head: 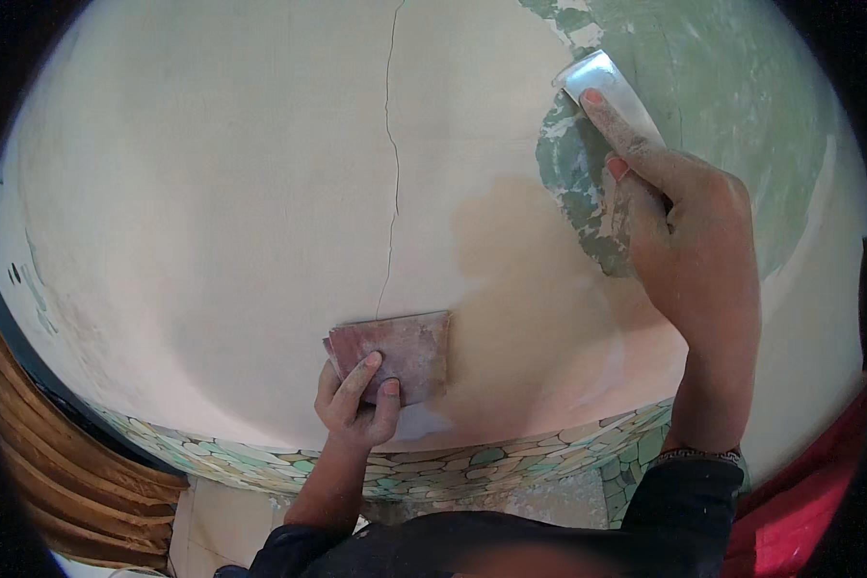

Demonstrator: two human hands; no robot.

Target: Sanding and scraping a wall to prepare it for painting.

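My right hand is closed around a metal scraper blade, thumb or finger pressed along its face. The blade's far edge lies at the border between pale wall coating and a green patch, where the surface is ragged and flaked. In my left hand are folded sheets of worn, reddish sandpaper, dusty on the face, held low in front of the pale wall. The scraper's handle end is hidden by my right hand.
A thin crack runs down the wall to just above the sandpaper. Stone-patterned tiles line the wall's foot, above a dusty floor. Brown curtain folds hang at lower left; red cloth lies at lower right.
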